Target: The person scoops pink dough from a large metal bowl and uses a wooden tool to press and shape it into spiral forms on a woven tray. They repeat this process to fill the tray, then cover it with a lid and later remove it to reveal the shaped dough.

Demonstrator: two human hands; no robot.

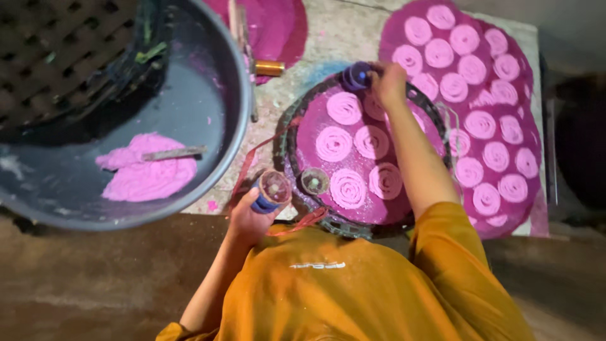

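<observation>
Six pink spirals (348, 188) already lie on the round tray (285, 132); the right hand (388, 82) pinches a purple press (355, 76) at its far edge, left hand (247, 218) curled around a second press (270, 191)

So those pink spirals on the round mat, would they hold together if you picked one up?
Probably not. The pink spirals look like soft piped paste, the same stuff heaped in the grey basin, so they would likely sag or break. They seem to cling to the magenta cloth, so pushing might smear them rather than slide them.

Speckled floor (344, 38) carries grey basin (208, 107), round tray (285, 148) — magenta cloth (527, 120).
</observation>
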